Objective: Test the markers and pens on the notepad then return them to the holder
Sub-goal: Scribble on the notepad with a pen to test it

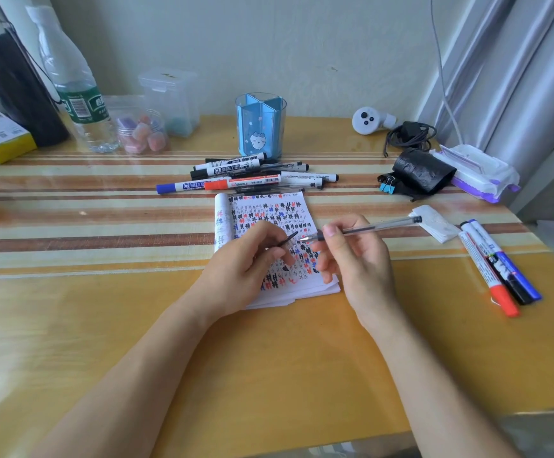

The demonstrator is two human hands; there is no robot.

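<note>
A notepad (269,213) covered in black, red and blue hash marks lies open at the table's middle. Above it, my right hand (355,256) pinches a clear pen (374,227) with its bare tip pointing left. My left hand (245,259) pinches the pen's thin black cap (287,241), which sits just left of the tip and apart from it. Behind the notepad lies a pile of markers and pens (252,176). The blue pen holder (260,125) stands upright behind the pile. Three markers (497,266), red, black and blue, lie side by side at the right.
A water bottle (77,94), a jar of erasers (141,133) and a clear box (171,100) stand at the back left. A black roll (424,170), binder clips (388,186), a wipes pack (480,170), a folded tissue (434,223) and a cable (407,135) are at the right.
</note>
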